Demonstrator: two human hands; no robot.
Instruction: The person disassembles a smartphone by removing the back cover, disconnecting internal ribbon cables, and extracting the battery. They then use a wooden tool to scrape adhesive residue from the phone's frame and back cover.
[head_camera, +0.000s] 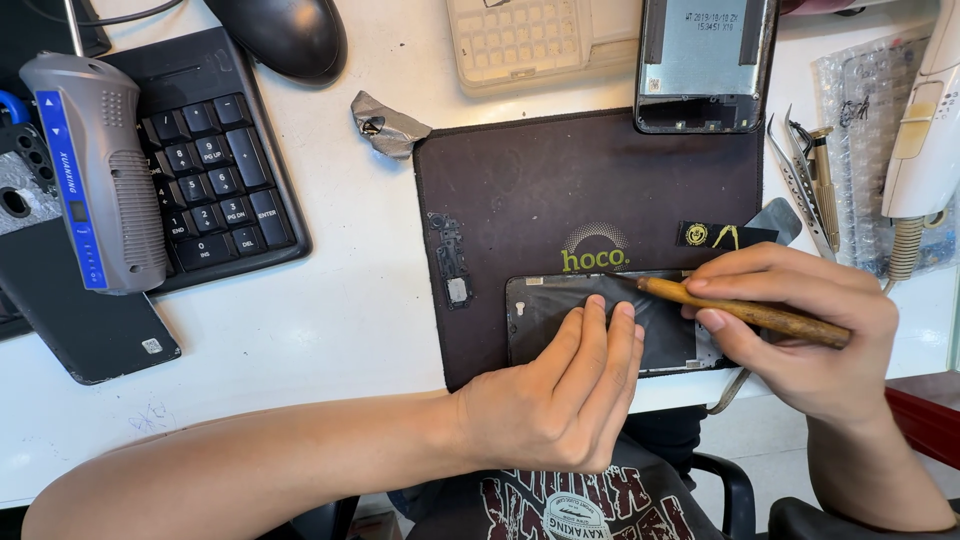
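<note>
Hands (560, 390) (800, 325) atop phone panel (560, 310)

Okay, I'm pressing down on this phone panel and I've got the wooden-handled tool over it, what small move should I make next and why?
Probably draw the tool a little along the panel toward your left hand. Its tip seems to rest near the upper edge, your left fingers pin the panel flat on the dark mat, and your right hand grips the handle.
</note>
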